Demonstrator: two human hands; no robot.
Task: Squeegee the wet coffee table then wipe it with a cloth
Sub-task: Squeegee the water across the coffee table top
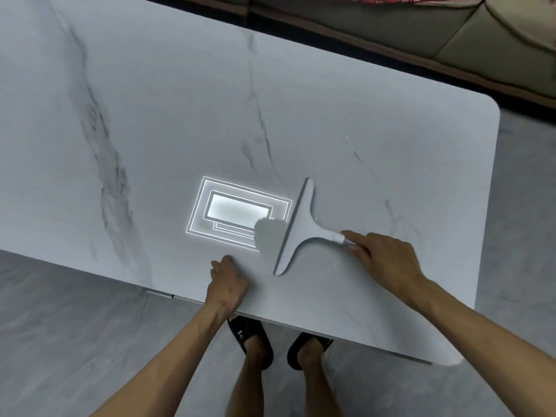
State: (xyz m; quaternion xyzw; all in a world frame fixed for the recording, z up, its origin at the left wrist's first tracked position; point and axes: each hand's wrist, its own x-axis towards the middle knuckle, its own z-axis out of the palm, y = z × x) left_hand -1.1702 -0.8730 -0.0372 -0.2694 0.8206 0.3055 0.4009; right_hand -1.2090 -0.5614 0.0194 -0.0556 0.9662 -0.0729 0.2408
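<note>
A pale grey squeegee (301, 224) lies with its blade on the white marble-look coffee table (180, 115), near the table's front right part. My right hand (388, 260) grips the end of its handle, index finger stretched along it. My left hand (228, 281) rests on the tabletop by the front edge, left of the blade's near end, fingers curled and holding nothing. Small water drops glint on the surface near the squeegee. No cloth is in view.
A ceiling light's bright reflection (237, 215) shows on the table left of the blade. A beige sofa (451, 34) with a red plaid fabric stands beyond the far edge. My feet in black slippers (249, 338) stand on the grey floor under the front edge.
</note>
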